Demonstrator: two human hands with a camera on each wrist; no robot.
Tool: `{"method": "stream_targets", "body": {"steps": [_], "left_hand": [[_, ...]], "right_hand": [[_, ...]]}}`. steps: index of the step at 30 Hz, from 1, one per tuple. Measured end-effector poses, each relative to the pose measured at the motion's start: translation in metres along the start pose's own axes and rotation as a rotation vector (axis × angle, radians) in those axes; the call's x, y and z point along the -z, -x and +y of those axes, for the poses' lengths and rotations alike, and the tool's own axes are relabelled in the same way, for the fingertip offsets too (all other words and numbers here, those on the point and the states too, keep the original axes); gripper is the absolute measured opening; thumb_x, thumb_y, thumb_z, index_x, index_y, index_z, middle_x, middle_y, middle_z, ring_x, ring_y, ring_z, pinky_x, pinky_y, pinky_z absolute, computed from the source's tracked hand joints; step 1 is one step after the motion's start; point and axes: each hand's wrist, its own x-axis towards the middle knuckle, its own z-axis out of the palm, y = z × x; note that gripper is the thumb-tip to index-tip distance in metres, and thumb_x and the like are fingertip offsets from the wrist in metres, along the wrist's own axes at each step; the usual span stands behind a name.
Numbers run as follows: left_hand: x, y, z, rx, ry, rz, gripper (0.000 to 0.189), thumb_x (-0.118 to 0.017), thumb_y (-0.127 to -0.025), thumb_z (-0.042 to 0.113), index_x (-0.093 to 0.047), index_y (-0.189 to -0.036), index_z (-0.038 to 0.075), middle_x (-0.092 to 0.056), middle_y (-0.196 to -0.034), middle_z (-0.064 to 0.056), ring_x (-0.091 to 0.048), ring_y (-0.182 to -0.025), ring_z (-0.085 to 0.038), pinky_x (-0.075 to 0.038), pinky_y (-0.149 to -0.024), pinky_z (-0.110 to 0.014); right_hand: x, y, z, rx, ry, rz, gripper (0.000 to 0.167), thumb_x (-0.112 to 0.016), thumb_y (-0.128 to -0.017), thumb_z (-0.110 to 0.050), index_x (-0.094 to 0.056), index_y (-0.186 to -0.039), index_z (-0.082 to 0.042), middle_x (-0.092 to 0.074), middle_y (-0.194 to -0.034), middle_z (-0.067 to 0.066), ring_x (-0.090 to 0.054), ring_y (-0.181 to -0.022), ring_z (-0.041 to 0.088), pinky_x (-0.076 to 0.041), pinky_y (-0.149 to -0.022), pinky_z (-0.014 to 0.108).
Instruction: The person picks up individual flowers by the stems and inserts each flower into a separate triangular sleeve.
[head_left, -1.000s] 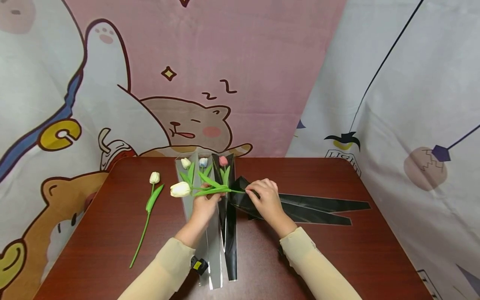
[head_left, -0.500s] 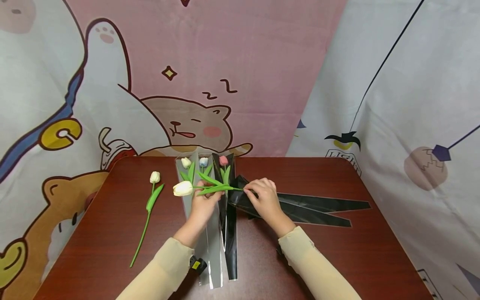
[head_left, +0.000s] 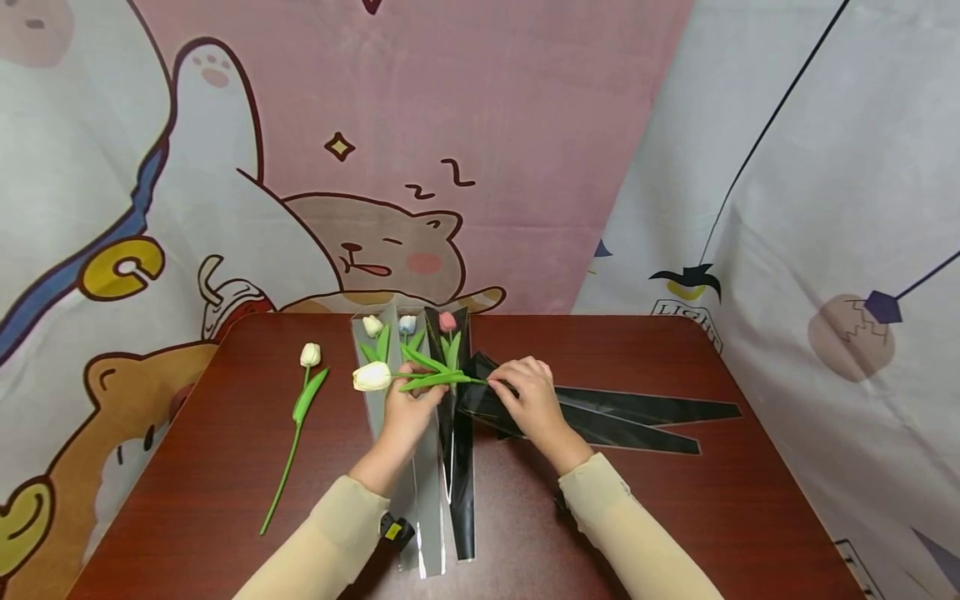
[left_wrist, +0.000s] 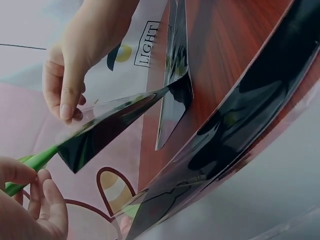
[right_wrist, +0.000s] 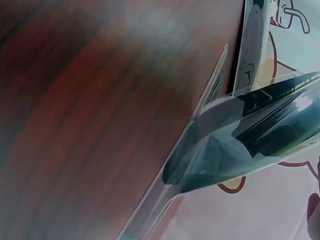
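Observation:
My left hand [head_left: 405, 408] pinches the green stem of a white tulip [head_left: 371, 377], whose bloom points left. With thumb and fingertips, my right hand [head_left: 531, 400] pinches the mouth of a black-and-clear flower sleeve [head_left: 637, 432] that stretches right across the table. In the left wrist view, the tulip's stem [left_wrist: 41, 159] enters the open end of that sleeve [left_wrist: 107, 132], and the right hand's fingertips are at its upper edge. The right wrist view shows the sleeve's [right_wrist: 210, 160] clear, bulging film; little of the hands appears there.
Three sleeved tulips lie side by side under the left hand: white [head_left: 372, 326], blue [head_left: 407, 324] and pink [head_left: 447, 322]. Another white tulip [head_left: 310, 356] lies loose at left. A second black strip [head_left: 675, 405] extends right on the brown table [head_left: 600, 525]. A printed cloth hangs behind.
The white tulip has shifted slightly right, its stem going further toward the sleeve's mouth. The right hand has moved slightly left and keeps its pinch on the sleeve.

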Motion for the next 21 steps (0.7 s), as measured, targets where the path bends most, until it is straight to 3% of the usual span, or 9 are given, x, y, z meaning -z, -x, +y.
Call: {"method": "stream_targets", "body": {"steps": [4, 8, 11, 15, 19, 21], "left_hand": [[-0.003, 0.001, -0.001, 0.002, -0.118, -0.012, 0.021, -0.066, -0.079, -0.006, -0.056, -0.097, -0.006, -0.062, -0.096, -0.015, -0.060, -0.078, -0.010, -0.048, -0.067, -0.018], [-0.005, 0.005, -0.003, -0.006, -0.254, -0.026, 0.022, -0.067, -0.081, -0.001, -0.057, -0.100, 0.001, -0.062, -0.098, -0.014, -0.059, -0.087, -0.019, -0.049, -0.076, -0.031], [-0.005, 0.005, -0.005, -0.037, -0.280, -0.009, 0.027, -0.065, -0.079, -0.005, -0.052, -0.102, 0.001, -0.059, -0.100, -0.017, -0.056, -0.093, -0.025, -0.047, -0.083, -0.042], [-0.001, 0.004, -0.004, -0.030, -0.177, -0.005, 0.034, -0.059, -0.077, -0.014, -0.041, -0.104, -0.004, -0.055, -0.103, -0.022, -0.054, -0.093, -0.022, -0.050, -0.078, -0.034], [0.005, 0.003, 0.000, 0.082, -0.012, -0.054, 0.033, -0.046, -0.079, -0.019, -0.035, -0.104, 0.000, -0.056, -0.112, -0.024, -0.056, -0.085, -0.011, -0.051, -0.068, -0.022], [0.007, 0.004, 0.002, 0.139, 0.079, -0.080, 0.034, -0.038, -0.076, -0.019, -0.034, -0.102, 0.003, -0.057, -0.112, -0.020, -0.058, -0.082, -0.008, -0.051, -0.068, -0.022]], "right_hand": [[-0.002, -0.001, -0.002, 0.036, -0.003, 0.000, 0.004, -0.070, -0.085, -0.021, -0.071, -0.089, -0.020, -0.069, -0.092, -0.007, -0.054, -0.088, 0.013, -0.039, -0.084, 0.041], [-0.003, -0.002, -0.003, 0.046, 0.016, -0.010, 0.005, -0.070, -0.085, -0.023, -0.071, -0.089, -0.020, -0.069, -0.093, -0.007, -0.055, -0.088, 0.013, -0.039, -0.084, 0.040], [-0.001, -0.003, -0.003, 0.030, 0.031, -0.011, 0.004, -0.070, -0.085, -0.022, -0.072, -0.089, -0.020, -0.069, -0.092, -0.007, -0.054, -0.087, 0.013, -0.039, -0.084, 0.040], [0.002, -0.003, -0.002, 0.005, 0.040, -0.005, 0.004, -0.070, -0.086, -0.022, -0.072, -0.089, -0.020, -0.069, -0.092, -0.008, -0.054, -0.087, 0.013, -0.038, -0.085, 0.040], [0.003, -0.002, -0.001, 0.000, 0.034, 0.004, 0.005, -0.070, -0.085, -0.021, -0.072, -0.089, -0.020, -0.069, -0.092, -0.007, -0.054, -0.087, 0.014, -0.038, -0.086, 0.042], [0.003, -0.002, -0.001, -0.001, 0.034, 0.004, 0.005, -0.071, -0.085, -0.021, -0.071, -0.089, -0.020, -0.069, -0.092, -0.007, -0.054, -0.087, 0.014, -0.038, -0.086, 0.042]]}}
